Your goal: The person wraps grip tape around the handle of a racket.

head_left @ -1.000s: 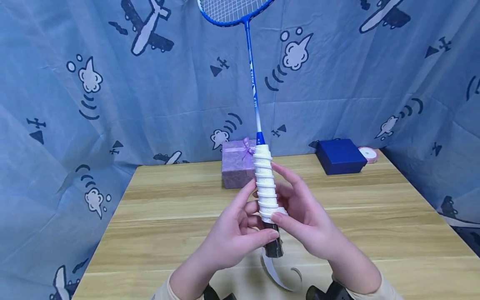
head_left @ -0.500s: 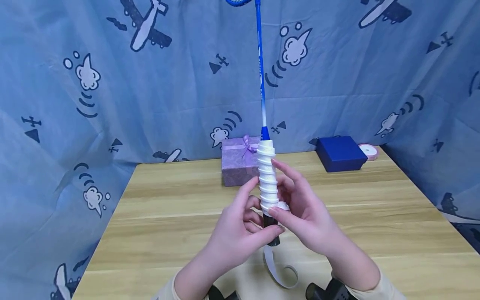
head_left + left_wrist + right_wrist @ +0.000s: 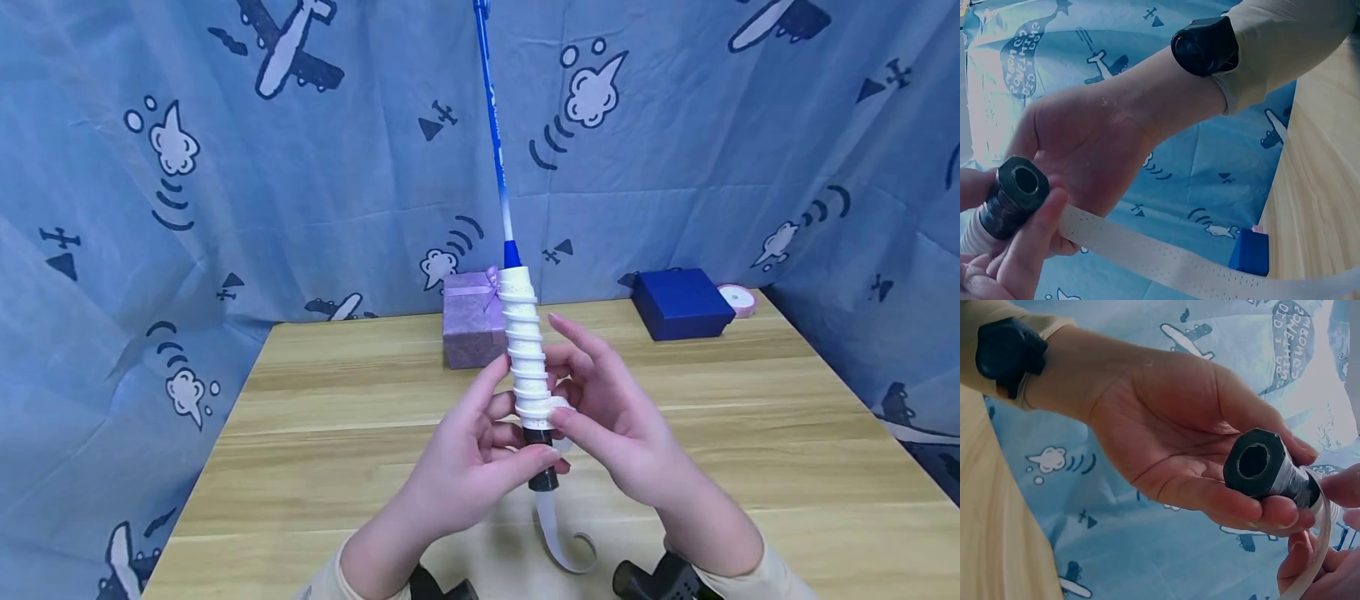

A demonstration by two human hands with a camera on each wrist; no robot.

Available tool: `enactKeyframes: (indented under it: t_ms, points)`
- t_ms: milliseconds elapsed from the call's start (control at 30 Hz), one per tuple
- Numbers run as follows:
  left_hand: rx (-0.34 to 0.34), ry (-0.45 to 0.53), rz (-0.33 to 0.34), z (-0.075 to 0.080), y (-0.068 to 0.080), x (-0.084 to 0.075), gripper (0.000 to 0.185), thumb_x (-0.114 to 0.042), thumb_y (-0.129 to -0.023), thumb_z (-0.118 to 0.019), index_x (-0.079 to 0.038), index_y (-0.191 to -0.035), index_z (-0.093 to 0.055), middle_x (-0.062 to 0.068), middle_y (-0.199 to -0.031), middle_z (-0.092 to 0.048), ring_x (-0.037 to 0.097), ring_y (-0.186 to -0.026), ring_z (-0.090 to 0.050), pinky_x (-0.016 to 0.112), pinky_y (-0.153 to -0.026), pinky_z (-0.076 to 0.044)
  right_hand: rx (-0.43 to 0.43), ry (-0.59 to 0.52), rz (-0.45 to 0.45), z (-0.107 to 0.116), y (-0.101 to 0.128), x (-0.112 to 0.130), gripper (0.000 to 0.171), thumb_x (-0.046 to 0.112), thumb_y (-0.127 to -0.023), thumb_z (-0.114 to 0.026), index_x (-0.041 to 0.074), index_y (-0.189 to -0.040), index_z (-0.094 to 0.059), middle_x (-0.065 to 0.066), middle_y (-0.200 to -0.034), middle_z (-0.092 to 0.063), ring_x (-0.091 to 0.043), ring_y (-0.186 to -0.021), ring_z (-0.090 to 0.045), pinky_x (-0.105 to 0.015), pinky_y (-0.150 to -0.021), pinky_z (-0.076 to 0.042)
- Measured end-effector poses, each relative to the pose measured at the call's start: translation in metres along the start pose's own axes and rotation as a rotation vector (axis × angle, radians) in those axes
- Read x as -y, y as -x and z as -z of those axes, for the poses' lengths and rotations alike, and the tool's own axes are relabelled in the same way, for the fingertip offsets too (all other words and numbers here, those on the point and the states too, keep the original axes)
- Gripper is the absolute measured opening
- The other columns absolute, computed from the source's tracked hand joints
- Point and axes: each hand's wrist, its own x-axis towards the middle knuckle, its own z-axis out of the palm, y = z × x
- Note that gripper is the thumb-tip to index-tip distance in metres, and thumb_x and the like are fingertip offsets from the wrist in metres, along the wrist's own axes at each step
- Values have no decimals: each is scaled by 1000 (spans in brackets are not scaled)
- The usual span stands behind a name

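Where fingers curl: both hands, left hand (image 3: 468, 462), right hand (image 3: 607, 425), round upright racket handle (image 3: 527, 367).

From my remote seat, the racket handle (image 3: 542, 457) shows matt black at its bare end, hollow in the wrist views. The grip tape (image 3: 527, 350) wound above it looks soft, white and finely perforated (the pinholes show best on the loose strip). The shaft (image 3: 495, 142) is glossy blue. The table (image 3: 337, 417) is smooth pale wood-grain, and the backdrop (image 3: 225, 167) is matt printed cloth.
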Motion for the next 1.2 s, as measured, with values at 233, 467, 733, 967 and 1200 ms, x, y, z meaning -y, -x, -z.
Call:
enactKeyframes:
  t_ms: [233, 467, 733, 967, 1200]
  points:
    - [115, 127, -58, 4, -2, 2, 79, 15, -95, -60, -7, -161, -22, 45, -125, -54, 57, -90, -68, 52, -80, -64, 22, -100, -76, 1, 1, 2, 77, -21, -97, -46, 3, -163, -16, -10, -131, -60, -20, -106, -59, -25, -87, -52]
    - [149, 140, -47, 5, -2, 3, 78, 14, -97, -55, -8, -161, -16, 47, -122, -51, 62, -87, -65, 55, -72, -64, 4, 27, -38, -1, 1, 2, 75, -23, -94, -49, -7, -160, -20, -10, -126, -60, -19, -104, -57, -24, -87, -51]
    - [-3, -27, 59, -2, 0, 0, 89, 8, -90, -72, -22, -159, -26, 27, -126, -65, 24, -89, -76, 47, -66, -65, -44, 113, -20, -4, 1, 2, 77, -24, -91, -55, -6, -160, -24, -11, -128, -59, -21, -110, -57, -24, -91, -51]
    - [-60, -62, 117, -6, -1, -1, 92, 7, -91, -72, -26, -161, -23, 23, -127, -68, 16, -88, -76, 40, -74, -66, -113, 122, -68, -3, 2, 1, 82, -24, -87, -61, -2, -159, -28, -12, -122, -60, -20, -102, -59, -23, -85, -54]
    - [20, 117, 40, -4, 0, 2, 87, 13, -94, -63, -23, -161, -20, 37, -127, -59, 40, -88, -76, 50, -81, -64, -43, 5, -46, -1, 2, 1, 72, -18, -95, -53, -3, -159, -24, -15, -123, -54, -23, -99, -52, -25, -85, -49]
